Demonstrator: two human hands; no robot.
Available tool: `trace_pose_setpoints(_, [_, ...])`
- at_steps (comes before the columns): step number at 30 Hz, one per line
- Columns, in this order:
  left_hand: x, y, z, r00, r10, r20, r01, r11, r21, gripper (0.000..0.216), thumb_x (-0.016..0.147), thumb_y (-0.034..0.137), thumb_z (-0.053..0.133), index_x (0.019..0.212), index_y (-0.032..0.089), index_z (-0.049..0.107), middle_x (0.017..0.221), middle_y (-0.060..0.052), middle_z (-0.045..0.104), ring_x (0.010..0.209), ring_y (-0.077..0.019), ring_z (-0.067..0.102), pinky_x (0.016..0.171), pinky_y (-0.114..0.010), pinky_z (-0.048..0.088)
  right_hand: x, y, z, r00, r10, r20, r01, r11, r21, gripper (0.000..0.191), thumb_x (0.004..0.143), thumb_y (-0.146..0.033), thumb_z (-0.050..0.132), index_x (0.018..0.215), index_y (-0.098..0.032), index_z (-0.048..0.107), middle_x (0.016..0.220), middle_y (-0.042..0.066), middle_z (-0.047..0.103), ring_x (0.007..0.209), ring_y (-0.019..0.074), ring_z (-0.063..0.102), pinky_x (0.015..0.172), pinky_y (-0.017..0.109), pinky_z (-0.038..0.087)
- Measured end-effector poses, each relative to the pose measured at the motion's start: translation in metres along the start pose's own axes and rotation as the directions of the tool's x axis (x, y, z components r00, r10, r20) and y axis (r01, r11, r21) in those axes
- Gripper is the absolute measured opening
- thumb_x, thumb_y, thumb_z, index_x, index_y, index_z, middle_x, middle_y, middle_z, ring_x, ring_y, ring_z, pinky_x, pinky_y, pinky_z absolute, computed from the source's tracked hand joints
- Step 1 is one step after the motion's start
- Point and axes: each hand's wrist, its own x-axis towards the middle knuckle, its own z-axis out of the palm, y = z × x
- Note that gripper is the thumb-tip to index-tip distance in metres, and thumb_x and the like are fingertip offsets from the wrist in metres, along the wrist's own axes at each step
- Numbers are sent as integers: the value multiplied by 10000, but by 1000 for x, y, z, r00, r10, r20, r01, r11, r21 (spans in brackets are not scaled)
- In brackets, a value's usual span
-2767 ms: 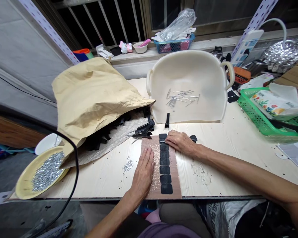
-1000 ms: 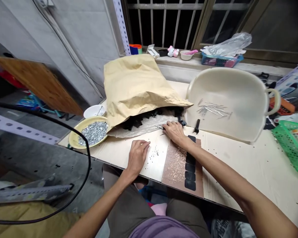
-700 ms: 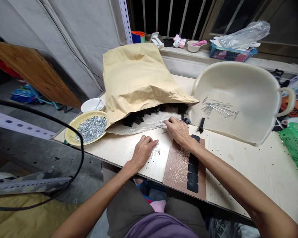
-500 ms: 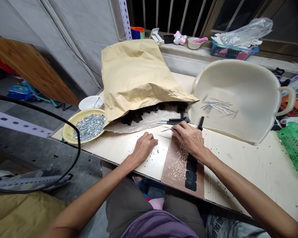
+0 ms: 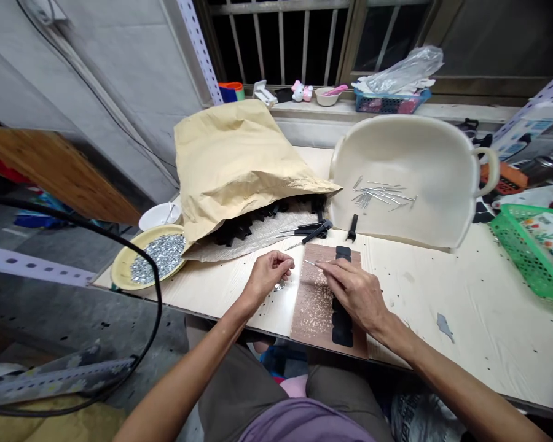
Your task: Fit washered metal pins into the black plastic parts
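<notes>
My right hand (image 5: pixel 354 291) pinches a thin silver metal rod (image 5: pixel 309 263) that points left, above a brown board (image 5: pixel 313 307) strewn with pale crumbs. Fingers curled together, my left hand (image 5: pixel 270 276) is held just left of the rod's tip; what it pinches, if anything, I cannot make out. Small shiny metal bits (image 5: pixel 279 285) lie beside that hand on the table. A strip of black rounded squares (image 5: pixel 342 336) runs along the board, partly under my right hand. Beyond my hands rest several black-handled pieces with thin metal shafts (image 5: pixel 316 232).
A paper sack (image 5: pixel 239 153) lies open with black pieces inside. The yellow bowl (image 5: pixel 117 270) at left holds small metal bits, beside a white bowl (image 5: pixel 152 218). A large cream basin (image 5: pixel 424 141) contains loose rods. One black piece (image 5: pixel 352 227) and a green basket (image 5: pixel 516 258) are rightward.
My right hand has come back from the black-handled pieces, where one now lies slanted across the others. My left hand has lifted slightly and turned toward the rod. The view has shifted.
</notes>
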Motion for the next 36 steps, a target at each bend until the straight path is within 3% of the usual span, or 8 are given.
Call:
trace_pose_setpoints(3, [-7,15,16,996,-84,26,88,952,-293,252,727,342,678,803,111,613,739,-42,652,579,-88,571,562,-211,468,1,-7,-2,1000,10,-9,-10,1000,6,300,951,-238,399,1190,-253,580,1004,36,644,879,153,598,704,237,465])
trace_pose_setpoints(8, [-14,28,30,993,-112,32,114,891,-440,299,669,332,748,817,102,626,675,-19,643,578,-84,579,588,-207,487,-2,-4,-5,1000,23,-5,-23,999,-43,291,947,-237,409,1182,-260,581,988,32,644,847,146,597,696,229,446])
trace_pose_setpoints(13, [-15,30,35,991,-113,66,131,880,-457,275,689,312,737,827,99,629,670,-12,640,582,-79,584,619,-205,491,-7,-2,-10,999,38,-8,-39,991,-129,277,949,-251,413,1165,-272,586,938,20,652,800,140,596,637,229,405])
trace_pose_setpoints(19, [-15,33,38,998,-46,38,56,929,-366,267,677,319,750,772,105,623,650,-1,628,585,-85,585,605,-205,499,-9,-7,-17,998,58,-20,-61,976,-210,259,952,-245,415,1123,-266,608,895,8,652,780,124,589,620,225,371])
trace_pose_setpoints(29, [-5,31,40,955,-163,247,264,846,-464,316,635,284,792,824,93,626,664,-25,663,547,-73,605,579,-175,512,-17,0,-25,997,73,-12,-74,979,-191,248,955,-245,411,1099,-271,611,913,-14,649,813,117,594,643,224,376])
trace_pose_setpoints(36, [-4,27,52,961,-172,218,254,863,-437,358,642,298,786,896,78,663,724,-42,678,556,-69,596,583,-185,524,-24,6,-21,992,126,-22,-128,981,-145,254,955,-240,391,1109,-261,592,922,-4,646,788,125,601,633,234,381])
